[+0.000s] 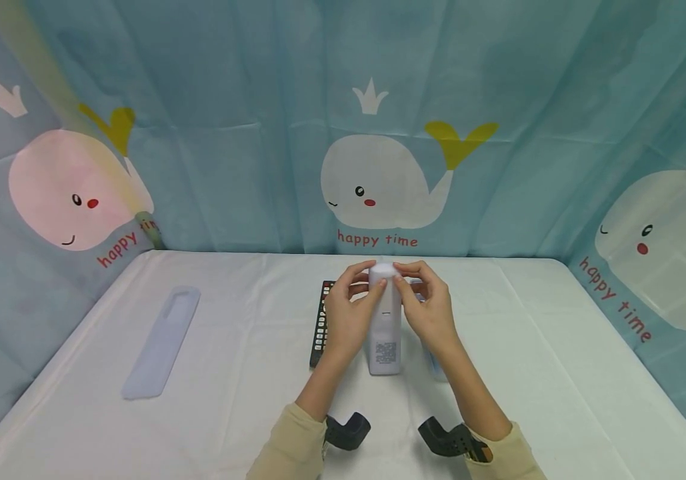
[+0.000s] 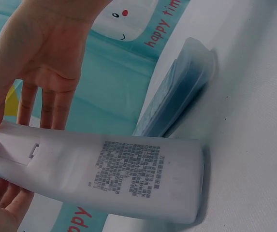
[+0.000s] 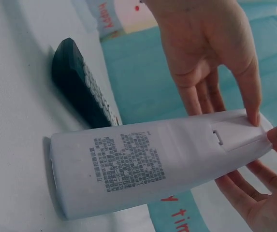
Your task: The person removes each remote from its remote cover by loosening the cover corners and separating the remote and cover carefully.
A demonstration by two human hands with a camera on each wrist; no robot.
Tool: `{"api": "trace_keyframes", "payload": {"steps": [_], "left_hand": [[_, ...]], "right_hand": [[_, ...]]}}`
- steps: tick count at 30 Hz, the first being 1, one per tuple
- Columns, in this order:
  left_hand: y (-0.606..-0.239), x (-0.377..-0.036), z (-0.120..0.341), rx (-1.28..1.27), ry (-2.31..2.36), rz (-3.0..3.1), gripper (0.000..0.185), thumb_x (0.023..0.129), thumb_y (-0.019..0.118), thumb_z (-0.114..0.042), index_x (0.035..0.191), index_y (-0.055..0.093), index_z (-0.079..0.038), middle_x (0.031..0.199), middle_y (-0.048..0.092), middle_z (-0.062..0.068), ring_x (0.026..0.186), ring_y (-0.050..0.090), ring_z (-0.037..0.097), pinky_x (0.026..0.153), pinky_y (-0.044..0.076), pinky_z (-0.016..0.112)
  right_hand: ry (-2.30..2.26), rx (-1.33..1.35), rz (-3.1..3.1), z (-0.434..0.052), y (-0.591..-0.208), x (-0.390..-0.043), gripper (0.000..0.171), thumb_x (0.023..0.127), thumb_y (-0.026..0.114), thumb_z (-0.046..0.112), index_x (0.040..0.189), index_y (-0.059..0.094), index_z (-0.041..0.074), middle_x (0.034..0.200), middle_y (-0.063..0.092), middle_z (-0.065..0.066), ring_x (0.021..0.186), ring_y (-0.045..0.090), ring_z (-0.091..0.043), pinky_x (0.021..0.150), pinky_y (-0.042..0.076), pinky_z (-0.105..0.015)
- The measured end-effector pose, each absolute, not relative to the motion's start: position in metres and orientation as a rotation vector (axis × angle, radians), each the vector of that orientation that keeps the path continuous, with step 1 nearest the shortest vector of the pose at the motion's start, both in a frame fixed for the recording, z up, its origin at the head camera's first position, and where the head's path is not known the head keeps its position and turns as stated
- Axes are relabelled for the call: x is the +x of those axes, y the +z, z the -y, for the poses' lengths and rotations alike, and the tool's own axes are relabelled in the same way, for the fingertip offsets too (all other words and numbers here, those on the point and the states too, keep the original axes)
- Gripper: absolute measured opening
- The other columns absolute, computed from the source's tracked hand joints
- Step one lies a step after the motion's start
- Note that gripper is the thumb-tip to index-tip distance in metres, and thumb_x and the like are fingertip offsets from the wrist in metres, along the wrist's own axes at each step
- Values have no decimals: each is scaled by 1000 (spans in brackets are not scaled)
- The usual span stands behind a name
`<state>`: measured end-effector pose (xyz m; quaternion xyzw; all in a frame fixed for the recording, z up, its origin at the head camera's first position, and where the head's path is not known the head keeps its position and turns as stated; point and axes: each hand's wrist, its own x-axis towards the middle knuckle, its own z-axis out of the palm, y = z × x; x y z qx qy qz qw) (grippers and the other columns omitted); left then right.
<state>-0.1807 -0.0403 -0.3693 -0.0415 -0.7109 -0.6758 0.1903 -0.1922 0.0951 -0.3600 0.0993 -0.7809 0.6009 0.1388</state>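
A white remote (image 1: 385,333) stands on end on the white table (image 1: 247,373), its back with a printed label facing me. My left hand (image 1: 371,277) pinches its top end from the left, and my right hand (image 1: 405,273) pinches the same end from the right. In the left wrist view the left hand (image 2: 22,121) has its thumb on the remote (image 2: 128,179) by the battery-cover notch, fingers behind it. In the right wrist view the right hand (image 3: 225,108) grips the remote (image 3: 143,164) the same way.
A black remote (image 1: 321,327) (image 3: 82,87) lies flat just behind the left hand. A pale translucent sleeve (image 1: 163,340) lies far left. A bluish sleeve (image 1: 437,370) (image 2: 186,87) sits beside the right wrist. A whale-print curtain (image 1: 379,133) encloses the table.
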Motion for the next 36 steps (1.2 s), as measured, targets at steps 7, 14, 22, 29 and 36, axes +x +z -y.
{"api": "trace_keyframes", "payload": {"steps": [7,14,22,29,36], "left_hand": [[-372,-180,37,-125,-1891,1939,30,100,73,-9,130,71,-4,120,68,18,106,72,30,89,63,33],[-372,-181,37,-139,-1882,1892,27,99,74,-7,125,73,-2,119,71,18,103,73,30,87,64,30],[-371,-181,38,-159,-1839,1877,24,101,72,-8,123,73,-1,119,72,18,101,73,30,84,65,32],[-370,-179,39,-157,-1802,1879,21,102,71,-10,121,74,-1,116,74,17,99,73,30,81,65,32],[-369,-178,40,-155,-1760,1874,18,101,71,-10,116,76,0,108,76,17,94,75,29,78,66,33]], "right_hand": [[1754,305,2264,-94,-359,-192,18,107,59,4,121,69,1,133,69,-14,92,64,-21,78,58,-27],[1787,310,2250,-94,-360,-192,16,106,59,2,119,68,-1,136,70,-14,93,66,-21,82,60,-27],[1810,334,2237,-94,-361,-192,15,107,59,3,118,68,-2,137,69,-15,93,66,-20,82,60,-26],[1842,326,2242,-94,-361,-192,16,107,59,5,119,67,-2,138,68,-16,98,65,-18,85,59,-26],[1844,332,2247,-94,-360,-191,16,107,59,4,119,67,-2,138,68,-16,100,67,-19,85,59,-26]]}}
